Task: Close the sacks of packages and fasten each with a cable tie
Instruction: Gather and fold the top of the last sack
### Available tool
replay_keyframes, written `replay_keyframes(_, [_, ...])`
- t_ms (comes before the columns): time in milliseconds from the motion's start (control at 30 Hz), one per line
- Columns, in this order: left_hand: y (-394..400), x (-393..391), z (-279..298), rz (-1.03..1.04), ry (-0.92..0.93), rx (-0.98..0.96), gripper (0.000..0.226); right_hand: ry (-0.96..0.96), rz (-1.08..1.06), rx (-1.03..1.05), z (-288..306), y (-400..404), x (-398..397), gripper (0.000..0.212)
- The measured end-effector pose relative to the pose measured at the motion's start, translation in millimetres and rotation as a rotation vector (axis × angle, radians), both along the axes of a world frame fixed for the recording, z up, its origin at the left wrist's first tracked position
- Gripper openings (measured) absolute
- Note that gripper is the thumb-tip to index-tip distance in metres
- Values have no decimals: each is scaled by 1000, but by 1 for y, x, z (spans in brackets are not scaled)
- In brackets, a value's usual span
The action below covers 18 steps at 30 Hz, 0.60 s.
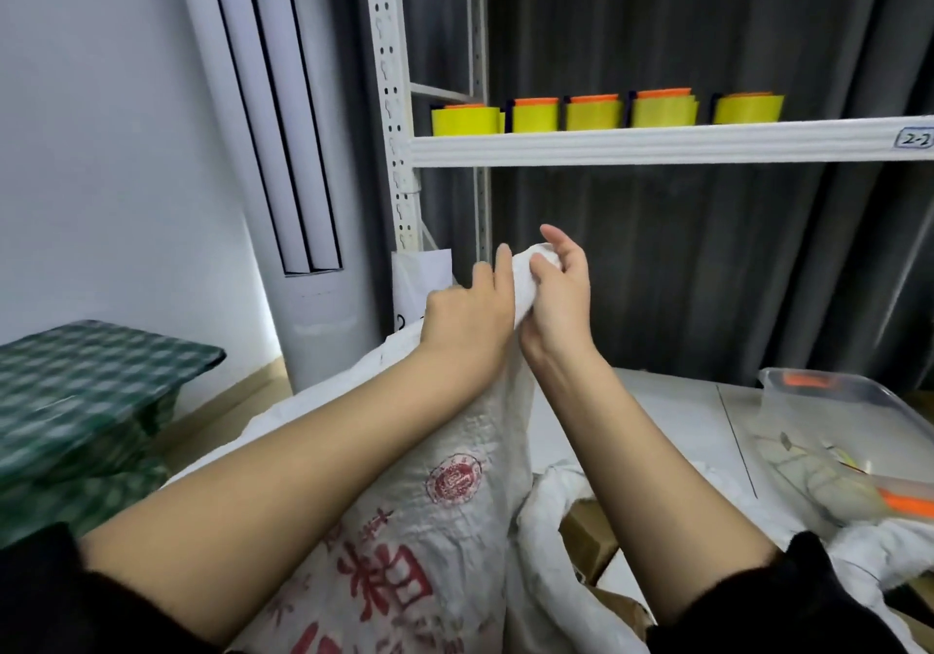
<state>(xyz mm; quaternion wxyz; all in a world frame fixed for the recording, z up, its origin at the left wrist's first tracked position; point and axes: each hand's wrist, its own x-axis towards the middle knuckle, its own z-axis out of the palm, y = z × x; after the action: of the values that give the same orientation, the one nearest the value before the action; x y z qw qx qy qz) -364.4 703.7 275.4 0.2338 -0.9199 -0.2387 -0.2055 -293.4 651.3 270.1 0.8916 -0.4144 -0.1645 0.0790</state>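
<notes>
Sack [445,491] neck bunched tight, left hand [467,319] and right hand [558,294] both gripping it; no tie visible, fastening not yet done.

light: even, soft, indoor | shadows: faint | blur: edges smeared, perhaps motion | distortion: wide-angle bowing

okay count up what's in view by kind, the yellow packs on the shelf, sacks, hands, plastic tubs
Yellow packs on the shelf: 5, first at
Sacks: 2, one with red print gripped at its neck, one open beside it
Hands: 2, left hand, right hand
Plastic tubs: 1
Total: 10
</notes>
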Motion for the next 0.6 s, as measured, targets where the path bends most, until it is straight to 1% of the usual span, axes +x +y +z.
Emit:
replay_keyframes(67, [16, 6, 5, -27, -63, 174, 63, 47, 14, 77, 3, 0, 3, 35])
replay_keyframes(133, [25, 2, 12, -37, -68, 258, 39, 105, 38, 154, 4, -5, 7, 35])
replay_keyframes(200, [29, -6, 21, -64, -62, 343, 23, 100, 44, 148, 1, -10, 9, 35])
replay_keyframes(233, [30, -10, 27, -109, -77, 392, 18, 60, 27, 102, -1, -12, 8, 35])
replay_keyframes(267, [33, -12, 29, -162, -63, 398, 19, 0, 1, 33, -5, -15, 8, 35])
replay_keyframes(333, [40, -13, 28, -244, 46, 316, 26, -183, -59, -182, -14, -22, 16, 35])
replay_keyframes(400, [45, -13, 28, -274, 121, 198, 24, -473, -107, -486, -21, -31, 33, 33])
replay_keyframes(467, [48, -15, 27, -285, 117, 140, 16, -774, -149, -772, -21, -39, 51, 32])
replay_keyframes(533, [54, -15, 25, -305, 108, 85, 12, -1009, -200, -969, -15, -47, 66, 29])
replay_keyframes(600, [62, -16, 25, -324, 97, 59, 15, -1226, -170, -1073, -4, -55, 72, 24])
